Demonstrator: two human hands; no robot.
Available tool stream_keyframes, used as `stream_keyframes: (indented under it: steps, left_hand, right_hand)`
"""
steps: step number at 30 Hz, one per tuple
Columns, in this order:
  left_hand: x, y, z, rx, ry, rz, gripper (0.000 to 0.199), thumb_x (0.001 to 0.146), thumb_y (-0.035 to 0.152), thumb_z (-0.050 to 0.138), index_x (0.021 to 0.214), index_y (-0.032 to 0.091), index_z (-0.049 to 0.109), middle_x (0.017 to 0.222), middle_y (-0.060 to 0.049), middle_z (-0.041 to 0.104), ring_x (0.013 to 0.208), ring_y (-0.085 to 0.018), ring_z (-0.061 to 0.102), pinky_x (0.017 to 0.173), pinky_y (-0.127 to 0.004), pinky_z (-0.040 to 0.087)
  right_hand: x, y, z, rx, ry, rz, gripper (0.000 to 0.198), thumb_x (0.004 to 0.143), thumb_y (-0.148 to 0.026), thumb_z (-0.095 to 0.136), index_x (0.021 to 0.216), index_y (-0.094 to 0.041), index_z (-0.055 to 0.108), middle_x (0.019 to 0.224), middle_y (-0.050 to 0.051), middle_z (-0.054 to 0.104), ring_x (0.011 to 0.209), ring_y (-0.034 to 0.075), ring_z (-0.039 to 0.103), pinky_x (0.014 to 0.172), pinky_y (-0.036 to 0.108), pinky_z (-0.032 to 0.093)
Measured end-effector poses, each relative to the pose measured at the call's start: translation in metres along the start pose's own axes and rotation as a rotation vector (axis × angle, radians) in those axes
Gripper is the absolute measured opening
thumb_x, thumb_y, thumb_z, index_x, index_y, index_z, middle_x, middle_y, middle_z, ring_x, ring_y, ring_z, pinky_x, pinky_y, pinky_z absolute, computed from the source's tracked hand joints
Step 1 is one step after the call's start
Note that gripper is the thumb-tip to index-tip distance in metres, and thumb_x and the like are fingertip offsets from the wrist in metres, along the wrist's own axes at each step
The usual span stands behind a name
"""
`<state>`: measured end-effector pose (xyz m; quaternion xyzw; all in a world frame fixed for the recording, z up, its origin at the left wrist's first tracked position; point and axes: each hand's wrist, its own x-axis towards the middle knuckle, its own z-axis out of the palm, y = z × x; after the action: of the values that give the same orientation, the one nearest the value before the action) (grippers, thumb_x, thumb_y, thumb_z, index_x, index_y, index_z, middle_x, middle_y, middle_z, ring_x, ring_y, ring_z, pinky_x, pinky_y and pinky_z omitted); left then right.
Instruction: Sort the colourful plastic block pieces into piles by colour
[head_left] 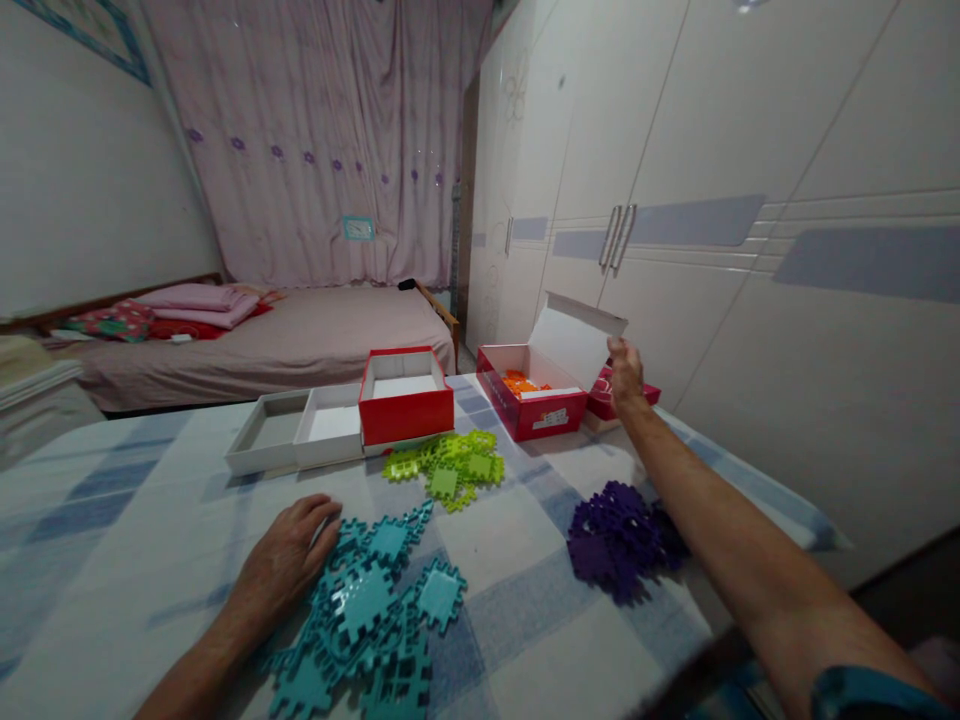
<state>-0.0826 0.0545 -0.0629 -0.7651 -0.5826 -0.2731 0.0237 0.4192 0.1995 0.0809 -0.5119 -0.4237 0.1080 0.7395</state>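
Note:
My right hand (626, 372) reaches forward and grips the edge of the raised white-lined lid (571, 335) of a magenta cardboard box (510, 405). Orange plastic pieces (523, 383) lie inside that box. Beside a pile of turquoise notched plastic building pieces (364, 600), my left hand (289, 545) rests on the table with its fingers loosely stretched; I see nothing held in it. Yellow-green pieces (448, 467) of the same sort are heaped farther back. A dark purple heap (619, 540) lies to the right, partly behind my right forearm.
A checked cloth covers the table (517, 620). Toward its back stand a red open box (407, 415) and a shallow grey-white tray (274, 430) with two sections. Another magenta box (602, 395) sits behind my right hand. A bed (337, 330) and white wardrobe (690, 330) lie beyond.

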Motion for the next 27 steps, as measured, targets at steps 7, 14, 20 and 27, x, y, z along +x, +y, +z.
stream_keyframes:
  steps: [7, 14, 20, 27]
  left_hand:
    - [0.000, 0.002, -0.003, -0.024, 0.005, -0.013, 0.043, 0.086, 0.048, 0.042, 0.099, 0.019, 0.071, 0.110, -0.010, 0.068, 0.103, -0.025, 0.064, 0.096, -0.041, 0.051]
    - [0.000, 0.002, -0.002, -0.034, 0.009, -0.011, 0.041, 0.086, 0.046, 0.042, 0.099, 0.020, 0.070, 0.109, -0.009, 0.068, 0.103, -0.025, 0.064, 0.096, -0.041, 0.051]
    - [0.000, 0.004, -0.002, -0.032, 0.002, -0.024, 0.043, 0.087, 0.047, 0.041, 0.100, 0.018, 0.070, 0.111, -0.011, 0.068, 0.105, -0.026, 0.063, 0.097, -0.043, 0.050]
    - [0.000, 0.005, -0.004, -0.042, -0.002, -0.025, 0.042, 0.086, 0.047, 0.041, 0.099, 0.019, 0.070, 0.110, -0.011, 0.068, 0.104, -0.026, 0.063, 0.096, -0.043, 0.050]
  right_hand:
    - [-0.016, -0.026, 0.027, -0.292, 0.036, 0.028, 0.068, 0.081, -0.062, 0.048, 0.126, -0.011, 0.047, 0.119, 0.014, 0.059, 0.104, 0.019, 0.056, 0.090, 0.028, 0.040]
    - [-0.038, -0.020, 0.054, -0.460, -0.107, 0.016, 0.059, 0.085, -0.061, 0.041, 0.115, -0.013, 0.058, 0.114, 0.013, 0.063, 0.100, 0.021, 0.058, 0.086, 0.030, 0.041]
    - [-0.073, -0.021, 0.062, -0.807, -0.368, -0.203, 0.041, 0.092, -0.039, 0.038, 0.121, -0.020, 0.059, 0.122, 0.011, 0.062, 0.113, 0.025, 0.053, 0.097, 0.041, 0.035]
    - [-0.104, -0.029, 0.068, -1.121, -0.552, -0.272, 0.037, 0.089, -0.027, 0.040, 0.120, -0.021, 0.059, 0.126, 0.012, 0.060, 0.115, 0.027, 0.052, 0.099, 0.044, 0.034]
